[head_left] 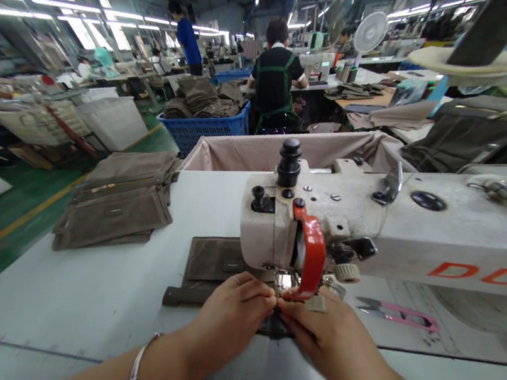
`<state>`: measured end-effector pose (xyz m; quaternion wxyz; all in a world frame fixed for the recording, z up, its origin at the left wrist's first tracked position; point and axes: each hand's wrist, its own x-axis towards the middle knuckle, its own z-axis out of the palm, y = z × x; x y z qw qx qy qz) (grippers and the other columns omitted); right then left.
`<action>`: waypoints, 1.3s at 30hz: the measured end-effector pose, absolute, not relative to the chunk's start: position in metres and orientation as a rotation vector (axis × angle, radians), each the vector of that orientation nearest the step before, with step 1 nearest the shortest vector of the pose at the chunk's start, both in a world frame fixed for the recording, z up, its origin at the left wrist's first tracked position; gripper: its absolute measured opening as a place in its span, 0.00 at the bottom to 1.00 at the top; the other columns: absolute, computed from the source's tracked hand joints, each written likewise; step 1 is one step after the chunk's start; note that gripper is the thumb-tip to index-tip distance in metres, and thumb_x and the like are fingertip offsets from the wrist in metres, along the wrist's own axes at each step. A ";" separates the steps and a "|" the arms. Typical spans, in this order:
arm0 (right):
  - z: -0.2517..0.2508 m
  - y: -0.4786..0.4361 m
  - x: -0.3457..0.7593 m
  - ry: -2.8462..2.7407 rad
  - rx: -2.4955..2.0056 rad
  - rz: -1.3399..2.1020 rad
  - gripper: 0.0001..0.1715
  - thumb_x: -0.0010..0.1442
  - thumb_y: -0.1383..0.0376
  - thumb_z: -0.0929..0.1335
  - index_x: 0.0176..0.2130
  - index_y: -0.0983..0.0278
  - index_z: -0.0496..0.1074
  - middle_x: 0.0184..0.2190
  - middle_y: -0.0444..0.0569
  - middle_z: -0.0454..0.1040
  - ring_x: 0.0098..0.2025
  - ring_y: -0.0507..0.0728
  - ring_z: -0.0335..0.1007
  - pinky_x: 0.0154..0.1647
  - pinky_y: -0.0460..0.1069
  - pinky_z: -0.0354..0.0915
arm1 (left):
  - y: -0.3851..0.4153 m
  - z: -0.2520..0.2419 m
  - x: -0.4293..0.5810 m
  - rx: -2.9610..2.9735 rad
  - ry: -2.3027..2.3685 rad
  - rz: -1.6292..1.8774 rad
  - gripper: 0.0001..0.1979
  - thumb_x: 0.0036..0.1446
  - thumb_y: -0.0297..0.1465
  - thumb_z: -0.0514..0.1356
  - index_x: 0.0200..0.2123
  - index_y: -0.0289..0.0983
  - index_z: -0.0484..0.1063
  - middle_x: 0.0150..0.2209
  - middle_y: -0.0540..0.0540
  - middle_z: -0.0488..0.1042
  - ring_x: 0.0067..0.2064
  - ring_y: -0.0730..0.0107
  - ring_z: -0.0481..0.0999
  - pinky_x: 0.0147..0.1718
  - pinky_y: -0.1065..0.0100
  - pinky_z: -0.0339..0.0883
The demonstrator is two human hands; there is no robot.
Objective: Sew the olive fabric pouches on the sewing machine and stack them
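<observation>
A white sewing machine [267, 224] with a red guard stands over a dark grey-brown fabric panel [212, 257], which bears a small label patch. Right under the needle area, my left hand [235, 311] pinches the near edge of the fabric, thumb and fingers pressed together. Close against it, my right hand [328, 325] also grips the fabric edge, just right of the presser foot. The two sets of fingertips nearly touch. Their exact hold is partly hidden by the fingers and the machine head.
Pink-handled thread snips [399, 315] lie right of my right hand. Stacked fabric pieces [121, 202] with zips sit at the table's left edge. Beyond the table are a pinkish cloth-lined bin [240, 153], a blue crate [210, 126] of fabric and a seated person [277, 79].
</observation>
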<state>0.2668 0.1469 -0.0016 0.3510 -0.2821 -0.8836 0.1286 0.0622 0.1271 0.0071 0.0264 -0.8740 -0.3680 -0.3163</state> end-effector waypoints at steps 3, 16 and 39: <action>-0.005 0.151 0.266 -2.283 -0.744 0.281 0.11 0.64 0.69 0.65 0.44 0.62 0.75 0.40 0.50 0.73 0.40 0.56 0.67 0.39 0.50 0.67 | 0.134 0.005 0.061 -2.721 -1.112 -0.955 0.11 0.67 0.28 0.50 0.38 0.35 0.72 0.37 0.48 0.76 0.40 0.73 0.74 0.43 0.68 0.69; -0.014 0.162 0.262 -2.269 -0.945 0.162 0.09 0.63 0.68 0.66 0.40 0.65 0.76 0.35 0.53 0.74 0.37 0.58 0.70 0.37 0.52 0.68 | 0.149 -0.009 0.056 -2.698 -1.561 -0.918 0.03 0.60 0.30 0.60 0.36 0.40 0.75 0.37 0.50 0.76 0.42 0.64 0.73 0.45 0.62 0.66; -0.020 0.163 0.260 -2.309 -0.995 0.148 0.10 0.63 0.69 0.65 0.40 0.64 0.77 0.36 0.52 0.73 0.39 0.58 0.67 0.40 0.52 0.66 | 0.153 -0.007 0.059 -2.650 -1.565 -1.089 0.01 0.56 0.28 0.64 0.31 0.38 0.76 0.34 0.49 0.77 0.40 0.66 0.75 0.46 0.62 0.69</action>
